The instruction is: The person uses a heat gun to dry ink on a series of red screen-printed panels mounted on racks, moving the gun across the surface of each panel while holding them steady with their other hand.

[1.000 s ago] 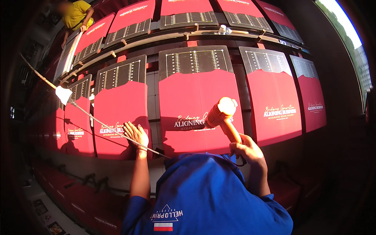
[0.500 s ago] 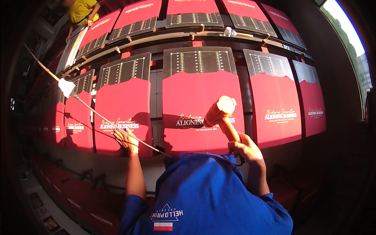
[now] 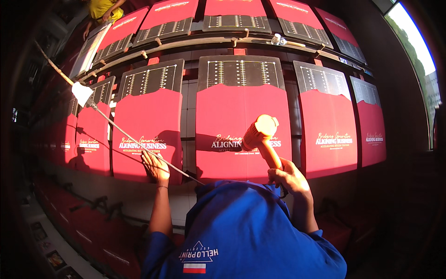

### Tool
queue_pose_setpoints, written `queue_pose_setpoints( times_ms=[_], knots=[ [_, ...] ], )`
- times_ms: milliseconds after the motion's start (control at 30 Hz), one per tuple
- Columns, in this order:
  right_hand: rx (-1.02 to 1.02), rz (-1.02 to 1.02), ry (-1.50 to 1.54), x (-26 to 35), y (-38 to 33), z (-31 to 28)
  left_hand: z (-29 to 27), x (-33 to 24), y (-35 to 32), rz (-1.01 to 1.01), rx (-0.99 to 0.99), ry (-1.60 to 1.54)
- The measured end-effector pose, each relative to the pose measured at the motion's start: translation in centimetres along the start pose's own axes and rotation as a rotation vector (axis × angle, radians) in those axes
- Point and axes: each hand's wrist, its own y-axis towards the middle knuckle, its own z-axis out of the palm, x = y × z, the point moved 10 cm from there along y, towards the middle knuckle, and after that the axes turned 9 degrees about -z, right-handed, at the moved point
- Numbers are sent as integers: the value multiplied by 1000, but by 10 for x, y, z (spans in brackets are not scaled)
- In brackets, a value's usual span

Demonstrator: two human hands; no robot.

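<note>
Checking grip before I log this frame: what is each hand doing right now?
Left hand: open, fingers resting flat on a red printed sheet.
Right hand: closed around the handle of an orange heat gun.

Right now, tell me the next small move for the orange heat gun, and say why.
Probably swing the orange heat gun a little to the left, toward the red panel under the left hand. The right hand aims its nozzle at the middle red panel, while the left hand presses flat on the neighbouring panel's lower edge.
</note>
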Motion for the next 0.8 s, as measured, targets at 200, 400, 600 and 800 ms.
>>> queue_pose_setpoints(
  times_ms=[200,400,600,800],
  knots=[
    [-51,-20,12,1,5,-1,59,21,5,-174,367,-1476],
    [-31,-31,5,2,10,18,-86,-127,-74,302,806,-1056],
    [-37,-53,19,-6,9,30,-59,-136,-128,201,1164,-727],
    [-92,-70,6,1,9,41,-34,-126,-152,299,1262,-702]
  ],
)
